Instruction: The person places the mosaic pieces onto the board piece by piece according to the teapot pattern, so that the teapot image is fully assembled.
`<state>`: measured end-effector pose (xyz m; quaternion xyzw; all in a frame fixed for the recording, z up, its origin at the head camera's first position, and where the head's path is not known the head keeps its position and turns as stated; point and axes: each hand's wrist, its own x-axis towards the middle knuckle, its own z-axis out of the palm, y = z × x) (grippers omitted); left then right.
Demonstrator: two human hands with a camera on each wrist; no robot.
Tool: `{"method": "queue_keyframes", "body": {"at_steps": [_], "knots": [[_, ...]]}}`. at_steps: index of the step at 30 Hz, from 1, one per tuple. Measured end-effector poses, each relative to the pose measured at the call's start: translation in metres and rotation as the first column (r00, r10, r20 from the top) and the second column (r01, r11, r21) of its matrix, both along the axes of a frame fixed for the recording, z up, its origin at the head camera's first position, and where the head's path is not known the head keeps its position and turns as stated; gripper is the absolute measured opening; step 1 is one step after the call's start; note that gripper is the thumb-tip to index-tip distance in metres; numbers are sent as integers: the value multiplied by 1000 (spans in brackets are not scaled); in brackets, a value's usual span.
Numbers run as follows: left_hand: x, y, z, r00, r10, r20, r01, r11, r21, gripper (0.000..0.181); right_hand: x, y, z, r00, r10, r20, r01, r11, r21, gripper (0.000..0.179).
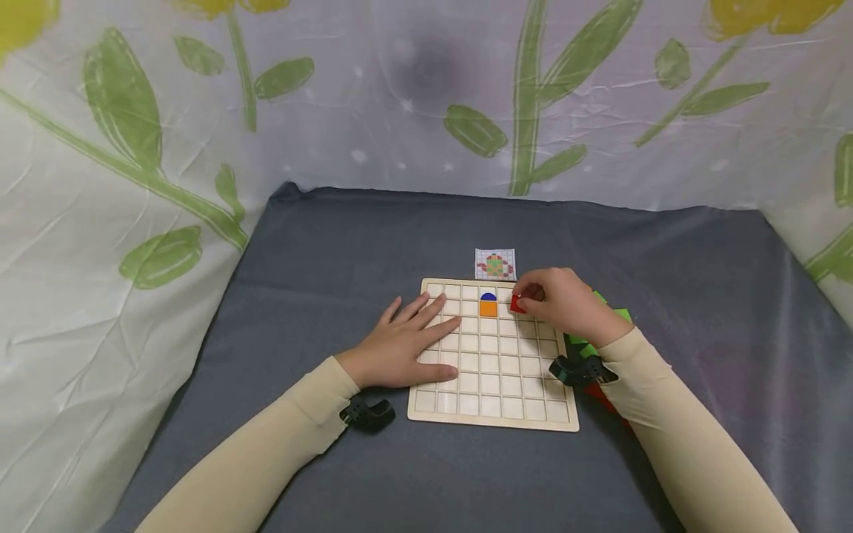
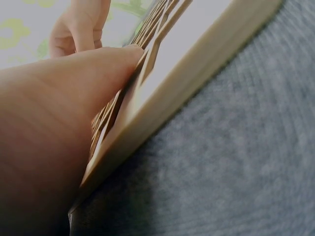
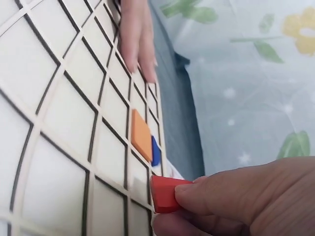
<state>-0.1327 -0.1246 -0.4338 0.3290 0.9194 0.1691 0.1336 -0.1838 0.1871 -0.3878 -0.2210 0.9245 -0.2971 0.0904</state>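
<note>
A wooden grid board (image 1: pixel 489 364) with pale square cells lies on the cloth. My left hand (image 1: pixel 406 344) rests flat on its left side with the fingers spread. My right hand (image 1: pixel 565 302) pinches a red tile (image 3: pixel 165 193) between thumb and fingers over the upper right part of the board; whether the tile touches a cell I cannot tell. To the left of that tile, an orange square tile (image 1: pixel 489 309) sits in a cell, and a blue half-round tile (image 1: pixel 489 296) sits just above it.
Behind the board's far edge lies a small picture card (image 1: pixel 495 264) with a coloured pattern on a grid. Green tiles (image 1: pixel 586 348) and red pieces (image 1: pixel 600 396) lie right of the board, partly hidden by the right arm. Flowered fabric hangs behind the grey cloth (image 1: pixel 373 237).
</note>
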Motion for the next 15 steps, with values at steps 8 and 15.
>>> {"method": "queue_keyframes", "body": {"at_steps": [8,15], "knots": [[0,2,-1,1000,4,5,-4,1000,5,84,-2,-12,-9,1000,19,10,-19,999,36,10],[-1,1,0,1000,6,9,-5,1000,0,85,-2,-13,-17,999,30,-17,-30,999,12,12]]}}
